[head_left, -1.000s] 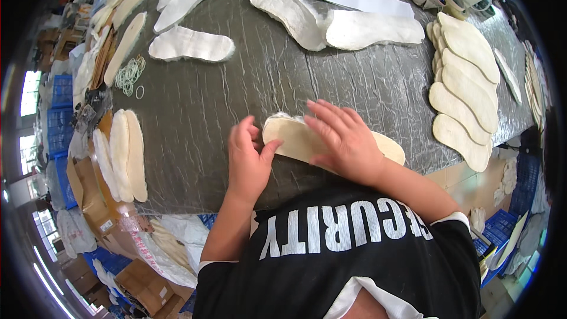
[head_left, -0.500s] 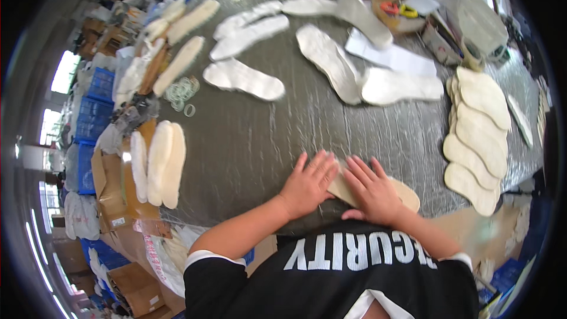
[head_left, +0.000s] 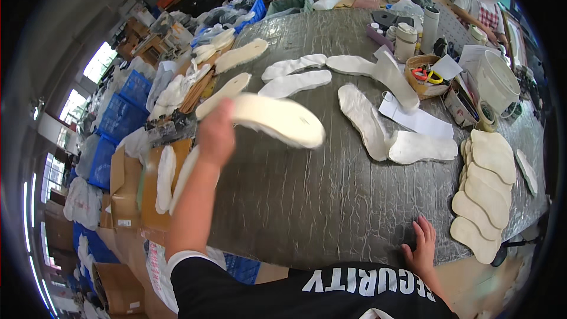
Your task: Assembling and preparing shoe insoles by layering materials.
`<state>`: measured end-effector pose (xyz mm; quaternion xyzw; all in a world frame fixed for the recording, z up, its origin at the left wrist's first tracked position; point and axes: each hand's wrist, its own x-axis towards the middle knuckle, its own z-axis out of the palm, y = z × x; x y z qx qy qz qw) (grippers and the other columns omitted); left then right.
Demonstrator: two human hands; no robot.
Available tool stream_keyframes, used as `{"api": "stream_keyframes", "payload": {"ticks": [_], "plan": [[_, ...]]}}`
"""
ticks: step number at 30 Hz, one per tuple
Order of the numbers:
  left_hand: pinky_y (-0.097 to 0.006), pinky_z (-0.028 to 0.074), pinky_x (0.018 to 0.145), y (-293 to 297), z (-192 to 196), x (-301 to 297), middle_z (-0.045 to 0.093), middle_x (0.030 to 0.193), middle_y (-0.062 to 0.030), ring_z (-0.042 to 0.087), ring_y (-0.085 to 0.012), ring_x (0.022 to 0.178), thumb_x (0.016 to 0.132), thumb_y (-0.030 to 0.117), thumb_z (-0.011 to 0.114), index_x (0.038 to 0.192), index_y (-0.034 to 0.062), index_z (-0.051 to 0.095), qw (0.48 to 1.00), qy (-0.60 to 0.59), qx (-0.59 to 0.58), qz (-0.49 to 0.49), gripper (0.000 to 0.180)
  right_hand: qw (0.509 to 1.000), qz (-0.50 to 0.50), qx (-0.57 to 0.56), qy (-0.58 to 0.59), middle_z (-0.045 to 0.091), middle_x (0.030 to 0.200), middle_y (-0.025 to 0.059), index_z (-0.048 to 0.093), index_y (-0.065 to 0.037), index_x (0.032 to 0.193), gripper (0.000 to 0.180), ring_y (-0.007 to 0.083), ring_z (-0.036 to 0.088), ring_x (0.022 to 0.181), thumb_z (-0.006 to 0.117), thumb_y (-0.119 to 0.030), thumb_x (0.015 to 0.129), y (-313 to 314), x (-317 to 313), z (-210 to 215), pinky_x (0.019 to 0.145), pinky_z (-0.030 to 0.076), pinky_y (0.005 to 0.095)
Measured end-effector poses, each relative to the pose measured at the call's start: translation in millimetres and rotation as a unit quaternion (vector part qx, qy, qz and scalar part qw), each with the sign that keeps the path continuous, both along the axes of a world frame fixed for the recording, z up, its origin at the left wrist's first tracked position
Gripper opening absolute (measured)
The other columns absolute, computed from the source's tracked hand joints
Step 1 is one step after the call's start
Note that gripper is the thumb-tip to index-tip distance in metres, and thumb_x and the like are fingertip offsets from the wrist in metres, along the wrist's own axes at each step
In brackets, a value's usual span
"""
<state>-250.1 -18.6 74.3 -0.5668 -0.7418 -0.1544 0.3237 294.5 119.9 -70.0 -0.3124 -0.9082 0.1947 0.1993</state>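
Crinkled, dark grey plastic sheeting covers our broad bench [head_left: 295,212]. Over its left half we have a cream, sole-shaped insole with a white fleecy edge [head_left: 280,121], apparently lifted clear, its free end pointing right and blurred. Our left hand [head_left: 216,134] is closed round the other end alone; with so much length unsupported, we judge it could twist or droop, and a weak pinch could let it slip. Just beyond that hand lies a flat, pale cream insole [head_left: 225,95], which a low swing might knock askew. Near the left forearm, long white fleecy insoles [head_left: 166,178] lie at the bench's edge; a brush of the arm could tip them off. Our right hand [head_left: 422,242] rests by the near edge, fingers loosely spread, holding nothing we can see. Farther right, an overlapping pile of cream insoles [head_left: 484,195] reaches close to the edge, so a sideways bump could make it slide.
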Motion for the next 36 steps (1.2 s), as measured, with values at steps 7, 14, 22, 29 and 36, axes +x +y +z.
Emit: {"api": "stream_keyframes", "payload": {"ticks": [7, 14, 22, 29, 36], "plan": [[-0.052, 0.024, 0.113, -9.3, 21.8, -138.2, 0.035, 0.149, -0.0208, 0.031, -0.0371, 0.139, 0.083, 0.006, 0.063, 0.139, 0.0073, 0.045, 0.955, -0.009, -0.029, 0.297, 0.058, 0.999, 0.006, 0.007, -0.044, 0.046, 0.137, 0.0192, 0.051, -0.005, 0.124, 0.063, 0.0408, 0.04, 0.129, 0.075, -0.02, 0.068, 0.5, -1.1, 1.0, 0.107, 0.03, 0.0548], [-0.049, 0.036, 0.104, 58.1, -79.4, -72.7, 0.057, 0.128, -0.0178, 0.049, -0.0364, 0.122, 0.072, 0.014, 0.072, 0.113, 0.0032, 0.061, 0.967, -0.216, -0.126, -0.045, 0.044, 0.999, 0.006, -0.005, -0.051, 0.048, 0.136, 0.019, 0.056, -0.005, 0.116, 0.055, 0.0409, 0.041, 0.128, 0.076, -0.02, 0.067, 3.8, -5.7, 3.9, 0.106, 0.031, 0.0556], [-0.042, 0.047, 0.085, 88.1, -131.6, 64.9, 0.067, 0.104, -0.0131, 0.062, -0.0299, 0.098, 0.076, 0.012, 0.061, 0.096, 0.0021, 0.063, 0.961, -0.034, -0.221, -0.16, 0.022, 0.999, 0.008, 0.003, -0.054, 0.048, 0.136, 0.0182, 0.058, -0.006, 0.113, 0.05, 0.0402, 0.042, 0.128, 0.077, -0.02, 0.068, 1.2, -1.6, 4.9, 0.105, 0.032, 0.0536], [-0.048, 0.038, 0.103, 26.4, -96.0, 176.3, 0.062, 0.121, -0.0104, 0.055, -0.0273, 0.117, 0.079, 0.011, 0.058, 0.098, 0.0077, 0.067, 0.85, -0.198, -0.233, -0.43, 0.021, 0.999, -0.009, -0.033, 0.025, 0.052, 0.131, 0.0181, 0.059, -0.005, 0.112, 0.044, 0.0396, 0.046, 0.124, 0.074, -0.017, 0.072, -2.4, -2.9, 10.6, 0.103, 0.036, 0.0504], [-0.047, 0.038, 0.104, -58.6, -68.4, 176.8, 0.061, 0.123, 0.0044, 0.052, -0.0201, 0.118, 0.08, 0.014, 0.056, 0.109, 0.0236, 0.069, 0.838, -0.072, -0.4, -0.365, 0.033, 0.973, -0.047, -0.181, 0.132, 0.059, 0.12, 0.0173, 0.055, -0.002, 0.121, 0.04, 0.0299, 0.061, 0.103, 0.067, -0.014, 0.085, 24.1, -85.4, 22.4, 0.087, 0.048, 0.0388]]}}
